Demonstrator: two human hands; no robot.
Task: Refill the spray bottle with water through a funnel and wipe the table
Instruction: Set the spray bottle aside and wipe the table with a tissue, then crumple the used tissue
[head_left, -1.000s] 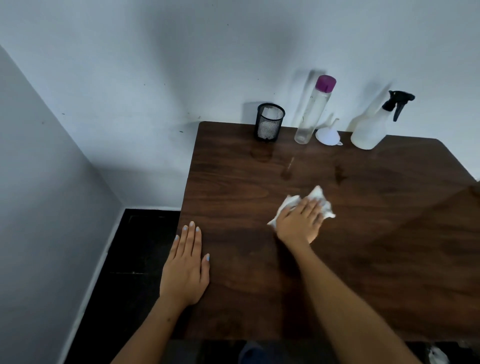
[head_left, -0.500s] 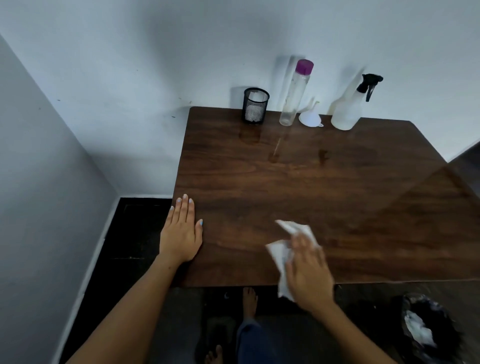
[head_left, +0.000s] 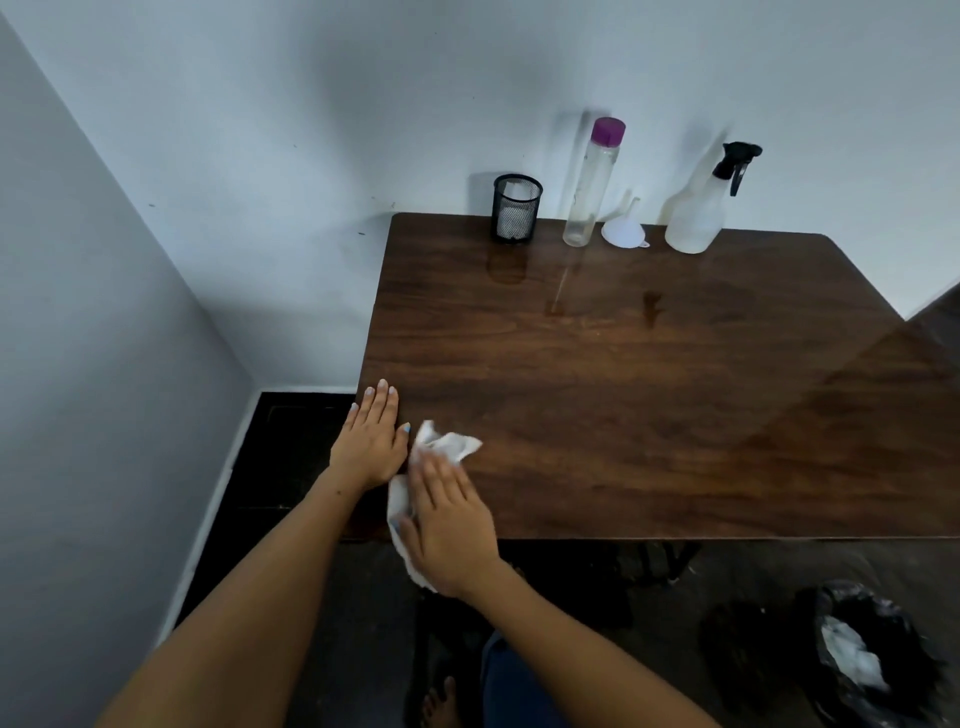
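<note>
Pressing tissue (head_left: 447, 448) flat | right hand (head_left: 451, 525) fingers straight, seemingly

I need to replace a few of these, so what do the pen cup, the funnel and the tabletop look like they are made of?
Pen cup: black wire mesh, probably metal; you can see through its wall.
Funnel: white, slightly translucent, likely plastic.
Table: dark wood-grain top with a glossy finish that mirrors the items; whether laminate or veneer cannot be told.
</note>
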